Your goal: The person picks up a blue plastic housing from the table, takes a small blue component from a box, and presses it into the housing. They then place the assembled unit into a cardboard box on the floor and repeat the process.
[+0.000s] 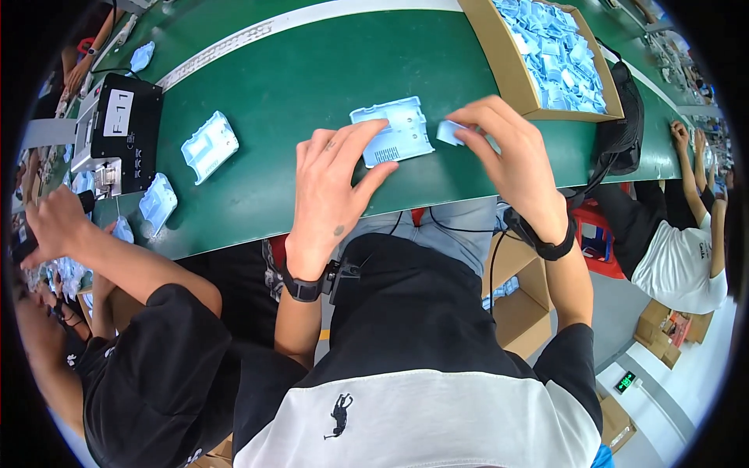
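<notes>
On the green table in front of me lies a light-blue plastic housing (404, 134) with a slotted grille and small holes. My left hand (331, 175) grips its left edge between thumb and fingers. A short way to the right, my right hand (511, 148) pinches a small light-blue plastic piece (450, 132) between thumb and fingertips. That small piece is apart from the housing, beside its right edge. Two more light-blue housings, a nearer one (158, 203) and a farther one (210, 147), rest on the table to my left.
A cardboard box (515, 78) full of light-blue pieces stands at the back right, with a black bag (624, 117) beside it. On the left is a black machine (125, 129), where a co-worker's hand (58, 226) is at work. Under the table edge sits an open carton (523, 312).
</notes>
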Tool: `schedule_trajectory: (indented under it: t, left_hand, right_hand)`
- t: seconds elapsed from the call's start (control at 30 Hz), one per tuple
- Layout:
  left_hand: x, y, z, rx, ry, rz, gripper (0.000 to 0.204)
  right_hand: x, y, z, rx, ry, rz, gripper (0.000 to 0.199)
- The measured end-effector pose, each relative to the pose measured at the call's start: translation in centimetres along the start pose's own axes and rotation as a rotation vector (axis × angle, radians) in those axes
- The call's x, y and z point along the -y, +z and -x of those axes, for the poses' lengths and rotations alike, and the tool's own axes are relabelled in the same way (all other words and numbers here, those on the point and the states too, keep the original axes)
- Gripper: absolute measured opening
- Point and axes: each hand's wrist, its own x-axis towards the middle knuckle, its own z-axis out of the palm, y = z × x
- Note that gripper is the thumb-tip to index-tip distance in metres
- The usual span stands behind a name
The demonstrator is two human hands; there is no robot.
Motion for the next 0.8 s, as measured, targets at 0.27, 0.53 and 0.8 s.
schedule_trajectory:
  t: [0.27, 0.53, 0.8]
  left_hand:
    - [0.4, 0.2, 0.0, 0.044, -0.006, 0.035, 0.047]
    - [0.7, 0.4, -0.2, 0.018, 0.118, -0.052, 0.040]
    - [-0.6, 0.0, 0.1, 0.015, 0.139, -0.193, 0.038]
  right_hand:
    - [0.9, 2.1, -3.4, 0.163, -0.242, 0.243, 0.013]
    - [1.0, 2.5, -4.5, 0.240, -0.222, 0.310, 0.011]
    - [0.9, 3.2, -3.6, 0.158, -0.209, 0.235, 0.010]
